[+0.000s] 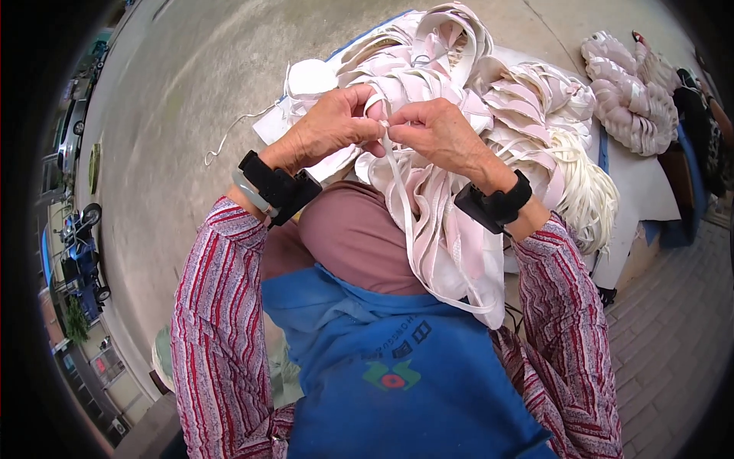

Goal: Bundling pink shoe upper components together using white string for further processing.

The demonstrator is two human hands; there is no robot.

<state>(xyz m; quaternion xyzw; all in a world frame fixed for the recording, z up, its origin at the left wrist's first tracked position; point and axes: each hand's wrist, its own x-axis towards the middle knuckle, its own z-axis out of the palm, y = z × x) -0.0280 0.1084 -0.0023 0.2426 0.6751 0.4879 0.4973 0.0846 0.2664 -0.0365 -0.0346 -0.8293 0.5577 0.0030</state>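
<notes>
In front of my chest, my left hand (pixel 330 126) and my right hand (pixel 443 138) meet with fingertips almost touching. Both pinch a flat white lace (pixel 400 187), which loops over the left fingers. Its long tail hangs past my knee onto the blue apron. Directly beneath the hands lies a heap of white and pink curved fabric pieces (pixel 527 103) that look like shoe uppers. More of these droop beside my right wrist. Whether the lace passes through one of the pieces is hidden by the fingers.
A thick bundle of loose cream laces (pixel 585 187) rests right of the heap. Farther right sit strung-together pale pieces (pixel 631 96), near a partly visible person (pixel 699 126). A white rounded piece (pixel 312 77) lies by my left hand. Parked vehicles (pixel 80 260) stand far left.
</notes>
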